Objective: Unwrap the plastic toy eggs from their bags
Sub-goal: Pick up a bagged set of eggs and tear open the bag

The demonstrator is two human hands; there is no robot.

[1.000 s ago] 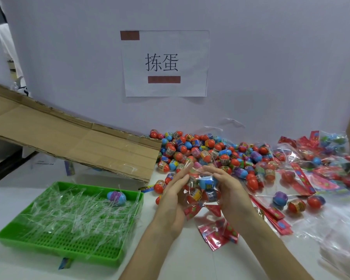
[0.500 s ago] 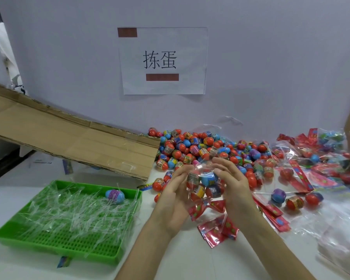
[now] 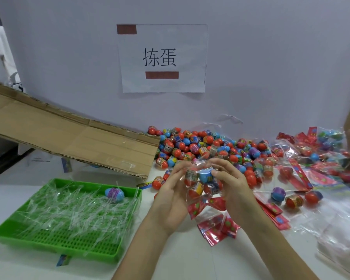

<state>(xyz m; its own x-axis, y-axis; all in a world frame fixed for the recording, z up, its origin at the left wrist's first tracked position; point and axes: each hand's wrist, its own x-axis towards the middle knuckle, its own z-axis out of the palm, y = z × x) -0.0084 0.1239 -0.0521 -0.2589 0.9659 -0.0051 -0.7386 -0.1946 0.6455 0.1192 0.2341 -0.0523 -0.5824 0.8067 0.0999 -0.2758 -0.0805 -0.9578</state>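
A clear plastic bag of toy eggs point(image 3: 203, 182) with a red printed header at its bottom is held between both hands above the white table. My left hand point(image 3: 170, 197) holds its left side with fingers up along the bag. From the right, my right hand point(image 3: 233, 184) grips it, thumb and fingers pinching the plastic near a blue egg. A big pile of loose red and blue eggs point(image 3: 200, 146) lies behind the hands against the wall. More sealed bags point(image 3: 319, 150) lie at the right.
A green slotted tray point(image 3: 55, 239) at the front left holds clear plastic scraps and one blue-purple egg point(image 3: 114, 194). A flattened cardboard sheet point(image 3: 69, 136) slopes behind it. Torn red headers point(image 3: 216, 229) and empty clear bags point(image 3: 339, 229) lie by my right arm.
Both hands with the bag have risen slightly, and the fingers have shifted on the plastic around the blue egg. The tray and pile have not moved.
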